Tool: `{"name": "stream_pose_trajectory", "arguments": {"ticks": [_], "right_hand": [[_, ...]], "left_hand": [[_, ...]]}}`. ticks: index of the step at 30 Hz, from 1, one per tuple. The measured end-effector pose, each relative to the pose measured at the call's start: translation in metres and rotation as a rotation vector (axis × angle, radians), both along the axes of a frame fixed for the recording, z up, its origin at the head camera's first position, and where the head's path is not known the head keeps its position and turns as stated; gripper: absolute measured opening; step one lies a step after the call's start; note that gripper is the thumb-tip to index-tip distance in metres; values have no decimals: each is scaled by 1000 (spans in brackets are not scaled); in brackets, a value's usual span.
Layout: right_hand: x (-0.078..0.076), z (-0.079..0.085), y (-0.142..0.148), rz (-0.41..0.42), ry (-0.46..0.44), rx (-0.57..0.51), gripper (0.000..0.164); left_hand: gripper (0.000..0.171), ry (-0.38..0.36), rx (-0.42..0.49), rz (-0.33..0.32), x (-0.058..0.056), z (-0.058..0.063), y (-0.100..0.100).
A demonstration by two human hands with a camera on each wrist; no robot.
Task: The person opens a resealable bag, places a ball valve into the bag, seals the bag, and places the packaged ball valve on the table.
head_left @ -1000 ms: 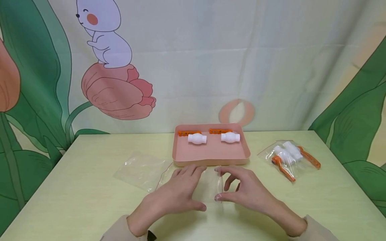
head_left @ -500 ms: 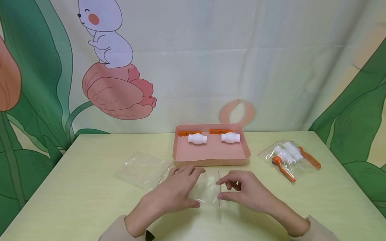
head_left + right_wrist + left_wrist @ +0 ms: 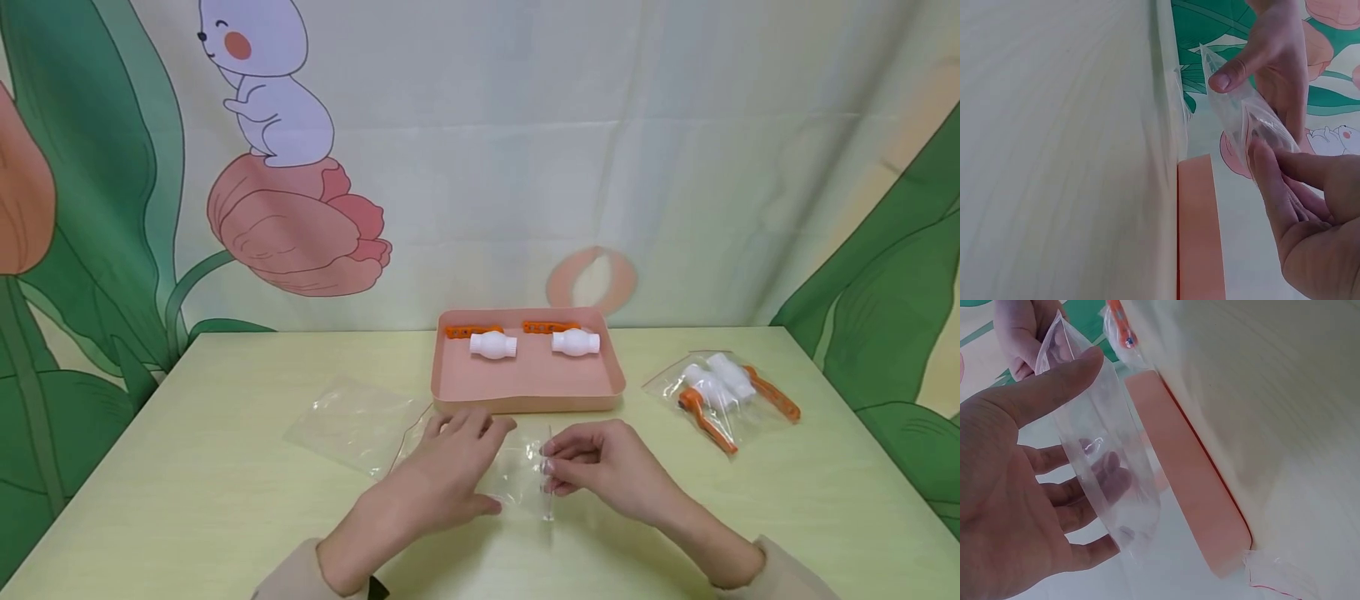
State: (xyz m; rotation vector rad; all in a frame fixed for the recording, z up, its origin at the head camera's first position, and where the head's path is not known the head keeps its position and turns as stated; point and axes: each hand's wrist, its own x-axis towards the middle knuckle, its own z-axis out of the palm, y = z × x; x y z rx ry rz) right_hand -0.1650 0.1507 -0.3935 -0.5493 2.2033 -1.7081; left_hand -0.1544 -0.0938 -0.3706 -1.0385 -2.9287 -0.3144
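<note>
Bag (image 3: pixel 517 482) in left grip (image 3: pixel 442 471) and right grip (image 3: pixel 617 468); pink tray (image 3: pixel 529 386) with 4 parts (image 3: pixel 575 342) behind

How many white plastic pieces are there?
4. The pink tray holds one white piece at left, another white piece at right; the filled zip bag holds two white pieces, side by side. More could be hidden.

A clear, creased plastic bag (image 3: pixel 519 477) is held before the pink tray (image 3: pixel 525 383).

A pale wood-grain table (image 3: pixel 217 400) fills six o'clock. Behind hangs a printed fabric backdrop (image 3: pixel 480 183), pink tulip (image 3: pixel 292 237) at ten o'clock.
</note>
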Motion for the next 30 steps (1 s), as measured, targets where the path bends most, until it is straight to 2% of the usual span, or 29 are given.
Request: {"name": "stream_pose_trajectory", "arguments": {"ticks": [5,11,22,30], "right_hand": [[-1,-2,-2,1,-81,-81,21],[0,-3,-4,6,-113,-130,29],[0,0,2,-24,-64,-80,45],[-1,2,5,-43,-78,-92,47]], "left_hand": [[80,42,-3,-3,2,-2,3],[79,72,5,3,2,-3,6],[79,56,57,14,-1,-3,3],[77,41,73,6,-6,-3,-5]]}}
